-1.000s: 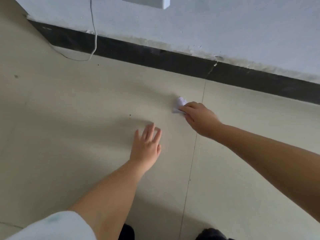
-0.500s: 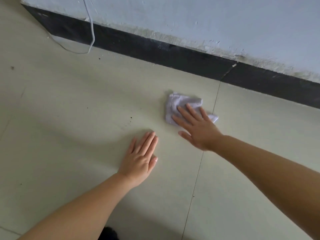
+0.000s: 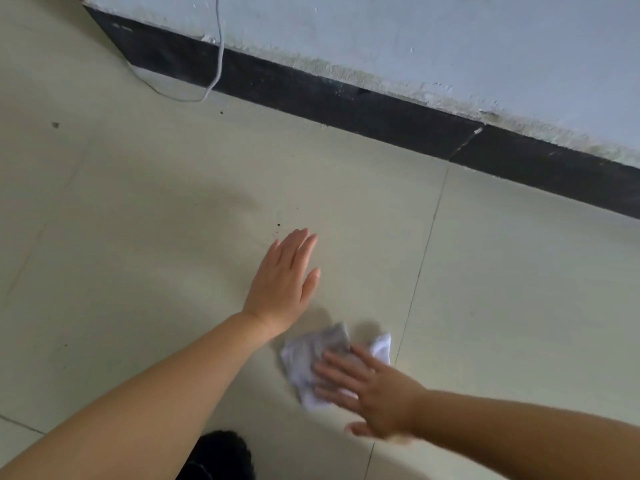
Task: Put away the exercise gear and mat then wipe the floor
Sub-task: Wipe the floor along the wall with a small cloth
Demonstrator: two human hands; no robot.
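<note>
A small white cloth (image 3: 306, 358) lies crumpled on the pale tiled floor (image 3: 156, 220), low in the view. My right hand (image 3: 370, 393) presses flat on the cloth with straight, spread fingers and covers its right half. My left hand (image 3: 284, 282) rests flat on the bare floor just above and left of the cloth, fingers straight and together. No exercise gear or mat is in view.
A black skirting band (image 3: 346, 105) runs along the foot of a pale blue wall (image 3: 415, 39) at the top. A white cable (image 3: 216, 64) hangs down the wall and loops on the floor at upper left. Small dark specks (image 3: 278, 224) dot the tiles. A dark shoe (image 3: 218, 455) shows at the bottom edge.
My right hand has slid the cloth back toward me, from near the skirting to a spot below my left hand. It went from gripping the bunched cloth to pressing it flat. My left hand stayed planted.
</note>
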